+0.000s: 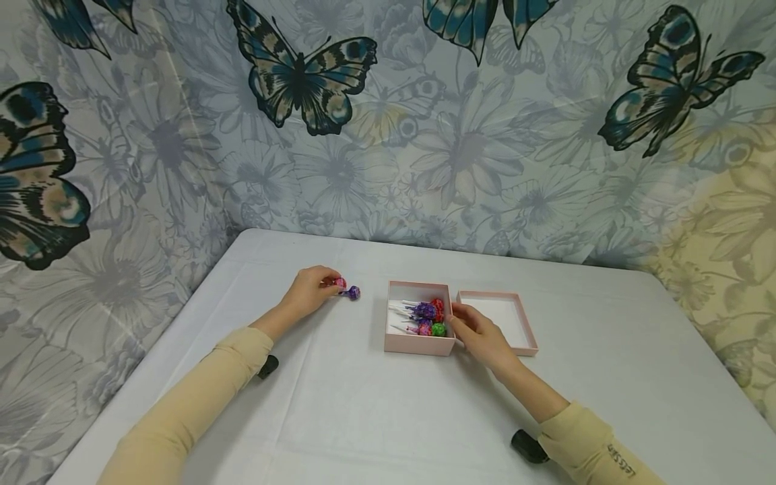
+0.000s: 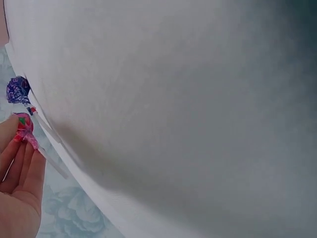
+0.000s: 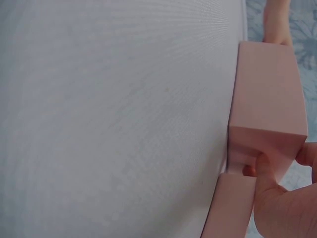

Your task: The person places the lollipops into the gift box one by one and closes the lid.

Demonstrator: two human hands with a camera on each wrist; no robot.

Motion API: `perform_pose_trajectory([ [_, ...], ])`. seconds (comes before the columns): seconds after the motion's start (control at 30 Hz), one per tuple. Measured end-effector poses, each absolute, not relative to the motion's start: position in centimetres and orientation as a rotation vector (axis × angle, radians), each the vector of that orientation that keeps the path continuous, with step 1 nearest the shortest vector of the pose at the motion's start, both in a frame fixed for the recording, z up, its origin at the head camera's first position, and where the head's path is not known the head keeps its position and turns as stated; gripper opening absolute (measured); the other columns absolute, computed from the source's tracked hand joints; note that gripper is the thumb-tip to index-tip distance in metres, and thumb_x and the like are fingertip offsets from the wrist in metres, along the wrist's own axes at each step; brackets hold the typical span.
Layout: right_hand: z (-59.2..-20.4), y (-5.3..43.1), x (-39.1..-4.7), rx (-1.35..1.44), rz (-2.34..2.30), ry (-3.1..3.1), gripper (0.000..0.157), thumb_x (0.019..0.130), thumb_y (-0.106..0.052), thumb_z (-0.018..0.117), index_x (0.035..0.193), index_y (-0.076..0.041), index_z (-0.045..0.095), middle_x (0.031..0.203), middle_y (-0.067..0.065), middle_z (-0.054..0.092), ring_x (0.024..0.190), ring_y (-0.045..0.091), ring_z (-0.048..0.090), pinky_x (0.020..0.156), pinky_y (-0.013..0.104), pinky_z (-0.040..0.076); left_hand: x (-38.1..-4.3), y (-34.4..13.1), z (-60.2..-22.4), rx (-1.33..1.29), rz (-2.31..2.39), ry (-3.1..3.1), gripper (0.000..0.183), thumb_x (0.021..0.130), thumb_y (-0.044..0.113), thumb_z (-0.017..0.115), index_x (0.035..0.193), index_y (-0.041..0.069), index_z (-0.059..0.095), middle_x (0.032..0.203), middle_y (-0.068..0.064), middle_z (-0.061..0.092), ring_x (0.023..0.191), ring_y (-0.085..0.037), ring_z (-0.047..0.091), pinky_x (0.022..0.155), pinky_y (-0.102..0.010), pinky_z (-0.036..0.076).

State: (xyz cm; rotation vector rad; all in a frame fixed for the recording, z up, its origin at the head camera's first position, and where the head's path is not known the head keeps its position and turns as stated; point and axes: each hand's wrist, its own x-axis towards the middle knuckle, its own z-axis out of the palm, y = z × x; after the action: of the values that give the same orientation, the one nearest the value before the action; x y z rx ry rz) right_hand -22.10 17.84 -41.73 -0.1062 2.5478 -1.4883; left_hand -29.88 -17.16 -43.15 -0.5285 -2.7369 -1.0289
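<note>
My left hand (image 1: pixel 308 292) pinches a pink-wrapped lollipop (image 2: pixel 25 127) near its head, at the left part of the table. Right beside it lies a purple lollipop (image 1: pixel 353 293), its white stick on the cloth in the left wrist view. An uncovered pink box (image 1: pixel 418 345) stands at the middle, with several lollipops (image 1: pixel 426 310) inside, wrapped in purple, red, pink and green, sticks pointing left. My right hand (image 1: pixel 481 331) holds the box's right wall, fingers against the outer side and the thumb near the rim, as the right wrist view (image 3: pixel 280 203) shows at close range.
To the right of the box lies its pink lid (image 1: pixel 529 330), inside facing up, close by my right hand. A white cloth (image 1: pixel 351 411) covers the table. Butterfly-patterned fabric (image 1: pixel 388 168) hangs behind and at the sides. Black wrist devices (image 1: pixel 529 446) sit under both sleeves.
</note>
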Motion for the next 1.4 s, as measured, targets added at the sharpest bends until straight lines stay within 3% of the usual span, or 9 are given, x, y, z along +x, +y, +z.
perform_pose_trajectory([
  [0.47,-41.7,17.7,-22.1,-0.099,-1.475,2.541,0.053,0.103,-0.033,0.05,0.146,-0.004,0.04,0.143,0.019,0.048,0.128,0.034,0.049,0.1,0.045,0.046,-28.2,-16.9,-42.5,-0.437,-1.289,-2.61,0.025,0.086,0.013,0.076,0.108,0.0,0.072,0.103,-0.011,0.071,0.094,-0.023,0.066,0.082,-0.032,0.056],
  [0.97,-41.9,17.9,-22.3,-0.103,-1.483,2.539,0.053,0.103,-0.033,0.051,0.146,-0.005,0.041,0.142,0.019,0.049,0.127,0.034,0.05,0.098,0.044,0.047,-26.7,-15.0,-42.0,-0.362,-1.519,-2.528,0.026,0.085,0.021,0.078,0.109,0.012,0.074,0.102,0.0,0.073,0.098,-0.015,0.066,0.079,-0.029,0.054],
  [1.4,-42.5,18.0,-22.5,-0.109,-1.479,2.55,0.053,0.102,-0.033,0.051,0.146,-0.005,0.04,0.142,0.02,0.049,0.127,0.034,0.049,0.1,0.045,0.046,-25.4,-12.8,-40.7,-0.357,-1.785,-2.433,0.03,0.086,0.023,0.077,0.113,0.013,0.072,0.104,-0.001,0.072,0.094,-0.017,0.068,0.074,-0.029,0.055],
])
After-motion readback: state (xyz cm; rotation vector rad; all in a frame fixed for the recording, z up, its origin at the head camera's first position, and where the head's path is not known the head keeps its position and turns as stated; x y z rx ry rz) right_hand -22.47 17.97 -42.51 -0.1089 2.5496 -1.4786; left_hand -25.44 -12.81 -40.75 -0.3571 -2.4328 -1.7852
